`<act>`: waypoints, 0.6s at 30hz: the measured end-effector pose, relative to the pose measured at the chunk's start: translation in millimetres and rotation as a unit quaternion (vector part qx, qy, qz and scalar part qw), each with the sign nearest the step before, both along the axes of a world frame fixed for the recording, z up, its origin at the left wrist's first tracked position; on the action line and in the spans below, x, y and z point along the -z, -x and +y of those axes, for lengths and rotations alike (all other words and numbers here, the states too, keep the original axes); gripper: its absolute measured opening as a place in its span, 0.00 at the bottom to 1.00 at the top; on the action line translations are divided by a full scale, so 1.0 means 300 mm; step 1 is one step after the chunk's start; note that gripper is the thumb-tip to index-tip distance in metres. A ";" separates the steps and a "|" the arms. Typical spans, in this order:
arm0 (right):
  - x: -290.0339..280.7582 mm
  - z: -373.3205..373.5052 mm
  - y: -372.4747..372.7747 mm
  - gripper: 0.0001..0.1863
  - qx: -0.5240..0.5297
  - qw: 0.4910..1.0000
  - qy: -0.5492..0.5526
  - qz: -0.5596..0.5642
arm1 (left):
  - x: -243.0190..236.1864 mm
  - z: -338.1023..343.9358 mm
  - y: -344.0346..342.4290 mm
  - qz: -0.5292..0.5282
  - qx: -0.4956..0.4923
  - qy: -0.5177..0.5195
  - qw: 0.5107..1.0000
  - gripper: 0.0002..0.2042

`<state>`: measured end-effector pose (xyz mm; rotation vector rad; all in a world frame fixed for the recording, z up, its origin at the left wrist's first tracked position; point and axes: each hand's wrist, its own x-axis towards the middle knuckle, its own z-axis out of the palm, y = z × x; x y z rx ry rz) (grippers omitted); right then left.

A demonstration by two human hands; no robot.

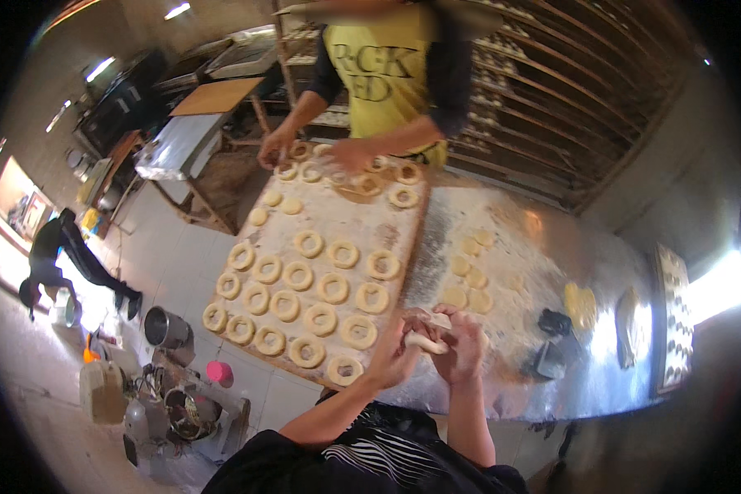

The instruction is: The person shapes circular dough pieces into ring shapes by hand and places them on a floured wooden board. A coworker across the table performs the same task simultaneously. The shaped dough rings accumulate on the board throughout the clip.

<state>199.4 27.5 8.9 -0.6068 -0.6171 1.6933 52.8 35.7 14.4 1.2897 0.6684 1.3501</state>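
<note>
A piece of pale dough (426, 342), which looks like a ring, is held between my hands over the front edge of the metal table. My left hand (395, 356) has its fingers curled round the dough's left side. On the other side, my right hand (463, 350) grips it with bent fingers. To the left lies a floured wooden board (329, 224) with rows of dough rings (285, 317). A few small dough discs (291, 206) rest toward its far left. Several flat dough rounds (477, 278) lie on the table beyond my right hand.
Across the board a co-worker in a yellow shirt (377, 78) handles rings at its far end. Right of my hands are a black object (554, 322), a grey block-like thing (549, 360) and a dough lump (580, 305). A metal pot (166, 328) stands on the floor at left.
</note>
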 end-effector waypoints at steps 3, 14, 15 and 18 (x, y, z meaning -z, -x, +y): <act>-0.029 0.032 0.091 0.25 0.036 0.968 0.022 -0.246 | -0.030 -0.015 0.093 -0.139 0.013 0.104 0.985 0.13; 0.004 0.206 0.481 0.46 -0.087 0.986 -0.134 -0.051 | -0.033 0.107 0.434 0.298 -0.206 0.038 0.931 0.11; 0.004 0.221 0.516 0.47 -0.065 0.989 -0.111 -0.076 | -0.031 0.121 0.473 0.321 -0.205 0.015 0.925 0.12; 0.003 0.275 0.631 0.47 -0.056 0.942 -0.142 -0.300 | -0.023 0.184 0.589 0.340 -0.212 -0.005 0.916 0.12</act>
